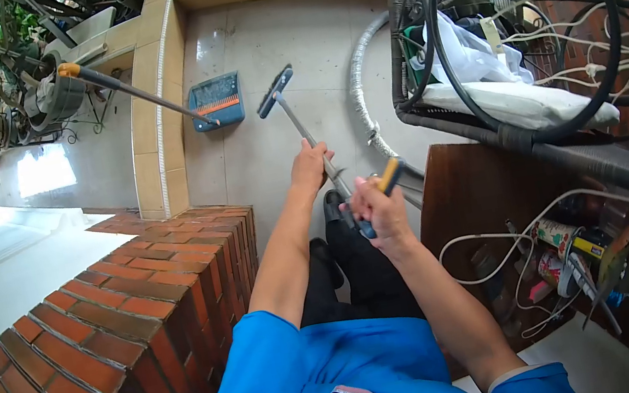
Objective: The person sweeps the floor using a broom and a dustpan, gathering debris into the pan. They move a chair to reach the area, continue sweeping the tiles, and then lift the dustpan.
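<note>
Brick wall point(125, 314) stood near left. Dustpan point(216, 101) lay far on tiled floor point(255, 148), left of broom head point(275, 91). Left hand point(309, 165) gripped broom handle point(301, 127) mid-shaft, fingers closed around it. Right hand point(377, 209) clasped handle's near end, fingers wrapped tight. Wicker chair point(496, 80) stood far right; cluttered wooden table point(474, 193) stood near right.

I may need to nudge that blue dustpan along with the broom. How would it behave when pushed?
The blue plastic dustpan looks thin-walled, so probably light and easily shoved. It lies flat on smooth glossy floor tiles, so it would likely slide rather than tip. Its long grey handle leans out to one side, so a push may well swing it around.
</note>
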### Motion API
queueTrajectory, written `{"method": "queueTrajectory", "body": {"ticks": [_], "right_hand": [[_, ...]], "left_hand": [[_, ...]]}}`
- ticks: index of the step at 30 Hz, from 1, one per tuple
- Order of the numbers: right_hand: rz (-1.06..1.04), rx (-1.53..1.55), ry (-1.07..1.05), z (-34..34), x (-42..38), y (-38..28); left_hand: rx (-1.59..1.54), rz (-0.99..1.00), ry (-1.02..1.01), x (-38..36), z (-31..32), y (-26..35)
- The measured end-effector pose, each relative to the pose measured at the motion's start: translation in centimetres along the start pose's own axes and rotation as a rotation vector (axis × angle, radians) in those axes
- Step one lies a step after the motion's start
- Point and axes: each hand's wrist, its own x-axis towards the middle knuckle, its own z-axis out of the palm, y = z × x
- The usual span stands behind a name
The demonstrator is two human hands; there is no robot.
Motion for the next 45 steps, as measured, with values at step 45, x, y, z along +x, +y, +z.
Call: {"method": "queueTrajectory", "body": {"ticks": [45], "right_hand": [[0.097,-0.143,-0.03,23.8,23.6,-12.1]], "left_hand": [[-0.179,0.172,0.138,26.7,-13.6,-8.0]]}}
